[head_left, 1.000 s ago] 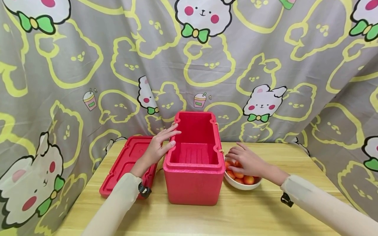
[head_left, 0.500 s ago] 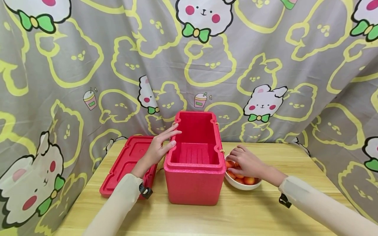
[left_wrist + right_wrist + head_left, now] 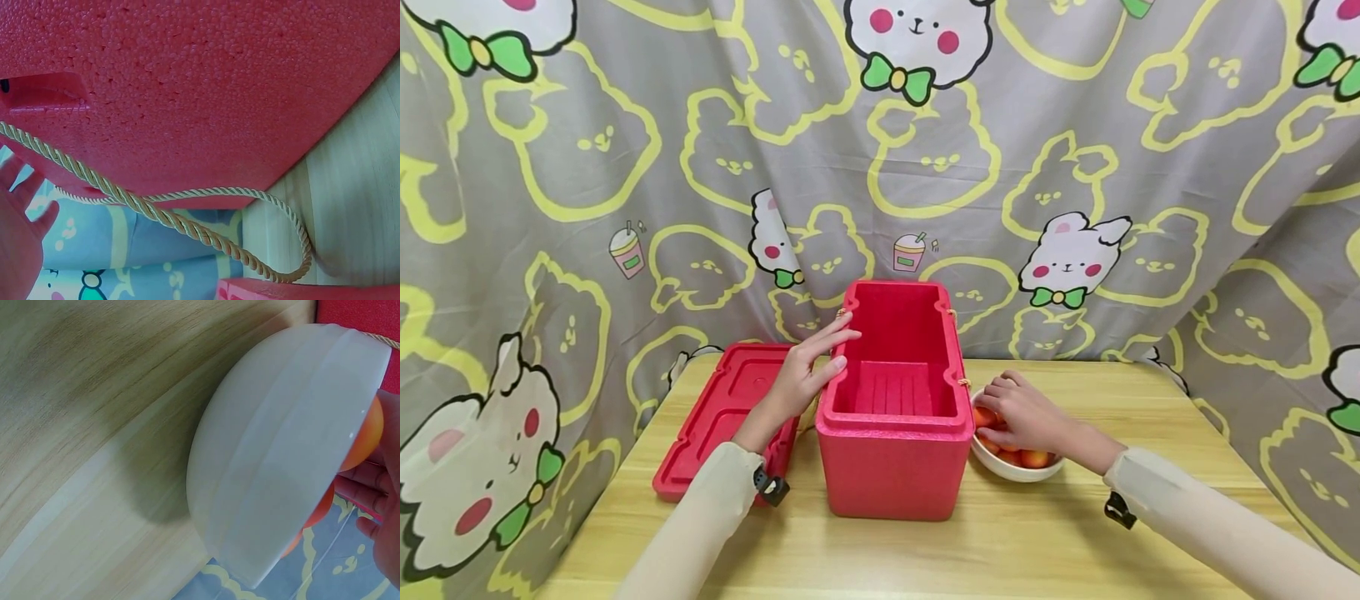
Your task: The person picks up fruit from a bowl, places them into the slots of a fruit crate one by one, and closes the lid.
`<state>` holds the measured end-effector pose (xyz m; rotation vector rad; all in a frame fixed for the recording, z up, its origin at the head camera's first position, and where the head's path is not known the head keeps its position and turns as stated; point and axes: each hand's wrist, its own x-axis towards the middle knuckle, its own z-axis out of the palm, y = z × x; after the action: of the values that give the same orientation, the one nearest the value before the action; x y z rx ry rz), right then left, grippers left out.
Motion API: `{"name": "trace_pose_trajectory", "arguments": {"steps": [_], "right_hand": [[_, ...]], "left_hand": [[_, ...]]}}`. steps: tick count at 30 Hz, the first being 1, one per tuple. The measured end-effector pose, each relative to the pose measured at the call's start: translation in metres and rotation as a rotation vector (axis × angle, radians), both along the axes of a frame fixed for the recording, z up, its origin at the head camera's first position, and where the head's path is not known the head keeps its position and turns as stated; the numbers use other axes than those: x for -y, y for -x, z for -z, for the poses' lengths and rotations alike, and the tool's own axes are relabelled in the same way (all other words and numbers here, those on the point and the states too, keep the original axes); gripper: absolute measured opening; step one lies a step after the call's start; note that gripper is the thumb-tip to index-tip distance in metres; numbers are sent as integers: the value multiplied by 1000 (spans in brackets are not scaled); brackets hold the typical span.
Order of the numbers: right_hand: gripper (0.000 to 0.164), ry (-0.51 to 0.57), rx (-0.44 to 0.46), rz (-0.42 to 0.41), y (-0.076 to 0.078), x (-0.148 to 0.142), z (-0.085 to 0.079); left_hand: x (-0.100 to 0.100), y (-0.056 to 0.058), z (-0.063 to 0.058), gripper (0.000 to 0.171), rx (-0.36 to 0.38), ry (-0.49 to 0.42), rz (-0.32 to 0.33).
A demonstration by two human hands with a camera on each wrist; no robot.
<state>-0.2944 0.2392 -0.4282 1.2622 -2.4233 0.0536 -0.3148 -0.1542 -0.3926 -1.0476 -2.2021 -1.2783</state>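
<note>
Moved: the right hand [image 3: 1026, 417] sits a bit lower over the bowl [image 3: 1015, 473] than a second ago, fingers deeper among the orange fruit [image 3: 1035, 459]; the left hand [image 3: 805, 375] is pretty much where it was.
Red box [image 3: 893, 479], head view: upright mid-table, short side facing near, top uncovered.
Lid [image 3: 730, 400], head view: flat on the wooden table [image 3: 1075, 542] just left of the box, partly hidden by the left arm.
Left hand, head view: fingers loose and fairly straight, resting on the box's left rim, thumb apart from them.
Right hand, head view: fingers bent down onto the fruit; can't tell if it's actually gripping one.
Bowl, head view: white, just right of the box, fruit inside; can't tell if bowl and box touch.
Curtain [image 3: 940, 142], head view: grey with cartoon bunnies, across the far side.
Rope [image 3: 206, 234], left wrist view: twisted, gold, looping off the box's side down toward the lid, fingers spread near the rim.
Bowl, right wrist view: fills the middle, fruit showing above the rim, the hand's fingers right up by it, grip still unclear.
</note>
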Motion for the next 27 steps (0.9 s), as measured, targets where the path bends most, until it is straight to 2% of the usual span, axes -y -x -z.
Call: {"name": "trace_pose_trajectory", "arguments": {"steps": [8,15,27], "right_hand": [[33,38,-14,-4,0,0,-1],[33,86,-60,21,1,-4,-8],[33,194,-95,53,4,-9,-27]], "left_hand": [[1,0,-1,48,8,1,3],[3,2,-3,47,5,9,5],[4,3,-13,48,-83,121,-80]]}}
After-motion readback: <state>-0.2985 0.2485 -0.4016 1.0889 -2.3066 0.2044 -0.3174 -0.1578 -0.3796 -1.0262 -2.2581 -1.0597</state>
